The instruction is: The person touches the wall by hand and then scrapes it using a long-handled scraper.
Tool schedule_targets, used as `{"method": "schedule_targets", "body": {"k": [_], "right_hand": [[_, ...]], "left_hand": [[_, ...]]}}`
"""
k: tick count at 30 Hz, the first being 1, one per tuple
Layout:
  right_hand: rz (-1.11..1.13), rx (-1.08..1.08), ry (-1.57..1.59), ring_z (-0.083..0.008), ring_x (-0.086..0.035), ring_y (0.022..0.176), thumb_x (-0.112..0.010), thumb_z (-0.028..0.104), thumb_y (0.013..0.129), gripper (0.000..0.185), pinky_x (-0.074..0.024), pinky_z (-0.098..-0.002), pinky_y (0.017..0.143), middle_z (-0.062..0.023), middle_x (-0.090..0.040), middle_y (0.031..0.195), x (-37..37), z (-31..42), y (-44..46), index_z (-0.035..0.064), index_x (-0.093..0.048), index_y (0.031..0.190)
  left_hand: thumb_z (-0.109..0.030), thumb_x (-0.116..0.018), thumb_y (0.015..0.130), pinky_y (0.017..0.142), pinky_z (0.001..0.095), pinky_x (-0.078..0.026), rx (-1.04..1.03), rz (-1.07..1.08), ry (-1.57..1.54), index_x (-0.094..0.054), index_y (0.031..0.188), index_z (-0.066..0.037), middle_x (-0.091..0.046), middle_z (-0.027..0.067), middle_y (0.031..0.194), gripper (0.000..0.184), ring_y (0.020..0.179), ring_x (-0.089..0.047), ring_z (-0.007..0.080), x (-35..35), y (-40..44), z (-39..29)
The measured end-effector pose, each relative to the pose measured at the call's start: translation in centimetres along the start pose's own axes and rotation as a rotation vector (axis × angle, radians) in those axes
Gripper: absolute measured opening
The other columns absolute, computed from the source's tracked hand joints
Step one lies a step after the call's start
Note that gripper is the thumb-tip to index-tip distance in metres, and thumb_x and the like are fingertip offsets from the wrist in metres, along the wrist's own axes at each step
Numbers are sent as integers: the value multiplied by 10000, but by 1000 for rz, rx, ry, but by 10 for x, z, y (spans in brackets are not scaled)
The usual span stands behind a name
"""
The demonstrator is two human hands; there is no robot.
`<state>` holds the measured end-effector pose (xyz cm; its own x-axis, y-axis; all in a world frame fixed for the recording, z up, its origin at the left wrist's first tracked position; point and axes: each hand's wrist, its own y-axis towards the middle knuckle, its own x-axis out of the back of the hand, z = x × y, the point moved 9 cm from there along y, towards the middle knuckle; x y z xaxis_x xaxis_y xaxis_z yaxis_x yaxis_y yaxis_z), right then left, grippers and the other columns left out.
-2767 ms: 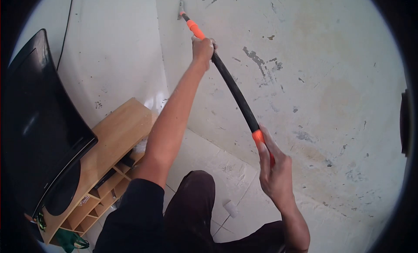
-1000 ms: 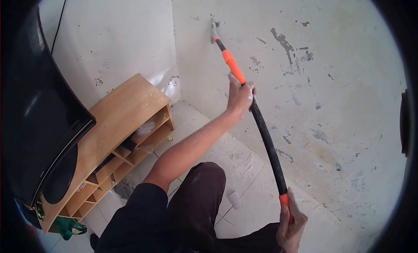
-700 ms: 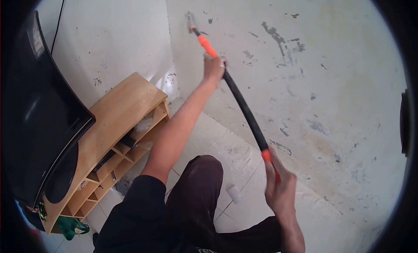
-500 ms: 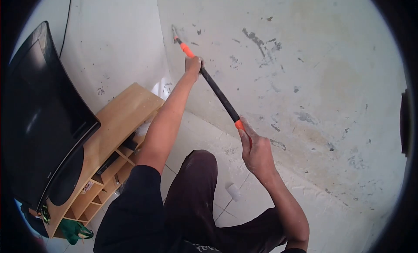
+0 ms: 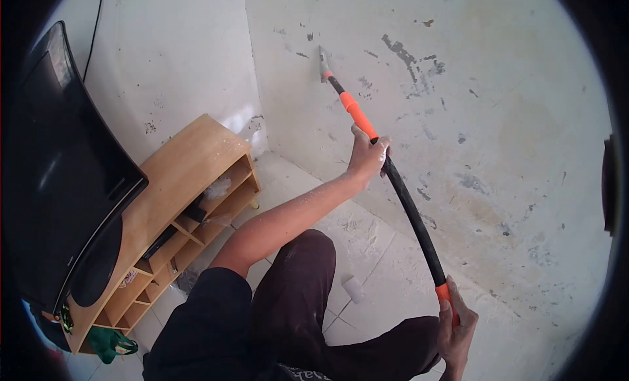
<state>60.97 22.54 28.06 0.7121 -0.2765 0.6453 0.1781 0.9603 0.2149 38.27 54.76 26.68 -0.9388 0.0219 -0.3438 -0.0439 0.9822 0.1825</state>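
Left hand (image 5: 368,159) wraps scraper pole (image 5: 415,217) below orange sleeve (image 5: 358,114); right hand (image 5: 460,330) holds orange end (image 5: 443,292). I judge pole light, stiff, dust-slick; best held hands apart.

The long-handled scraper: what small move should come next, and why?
Probably a short push toward the dark marks on the wall: they show just left of the blade in this view, and the left hand and right hand both grip the handle, which could steady the stroke.
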Motion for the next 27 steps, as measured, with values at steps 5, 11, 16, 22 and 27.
{"method": "schedule_targets", "body": {"k": [5, 11, 16, 22, 27], "right_hand": [[57, 76, -66, -100, -396, 567, -548, 134, 1035, 397, -369, -286, 562, -47, -453, 599, -35, 25, 38, -29, -600, 1393], [127, 221, -46, -208, -553, 521, -593, -7, 987, 449, -461, -319, 557, -204, -595, 662, -98, 77, 89, -2, -562, 1434], [112, 444, -37, -351, -570, 486, -601, 80, 1005, 416, -465, -451, 534, -212, -552, 577, -156, 115, 133, 23, -580, 1417], [60, 447, -11, -368, -595, 495, -618, 123, 1003, 393, -472, -461, 543, -255, -557, 613, -129, 112, 139, 45, -612, 1389], [47, 326, 54, -211, -500, 530, -600, 73, 1005, 360, -474, -330, 601, -255, -579, 717, -62, 57, 93, 23, -638, 1359]], "left_hand": [[-29, -554, 886, 355, 319, -413, -14, -115, -5, -293, 1115, -42, -569, 93, 761, 348, 489, -533, 158, 43, 42, 6], [-23, -563, 841, 414, 322, -416, -54, -228, 88, -385, 1073, -17, -569, 84, 709, 292, 521, -540, 163, 134, 116, -5], [-41, -593, 818, 455, 327, -412, -38, -215, 130, -489, 915, -11, -577, 78, 689, 146, 527, -544, 169, 211, 177, -21], [-52, -595, 812, 453, 318, -403, -26, -360, 154, -589, 712, -16, -573, 75, 625, 107, 520, -554, 163, 197, 170, -20], [-113, -651, 855, 399, 324, -415, -63, -314, 174, -437, 1009, -4, -592, 86, 716, 285, 552, -575, 156, 115, 100, 16]]}}
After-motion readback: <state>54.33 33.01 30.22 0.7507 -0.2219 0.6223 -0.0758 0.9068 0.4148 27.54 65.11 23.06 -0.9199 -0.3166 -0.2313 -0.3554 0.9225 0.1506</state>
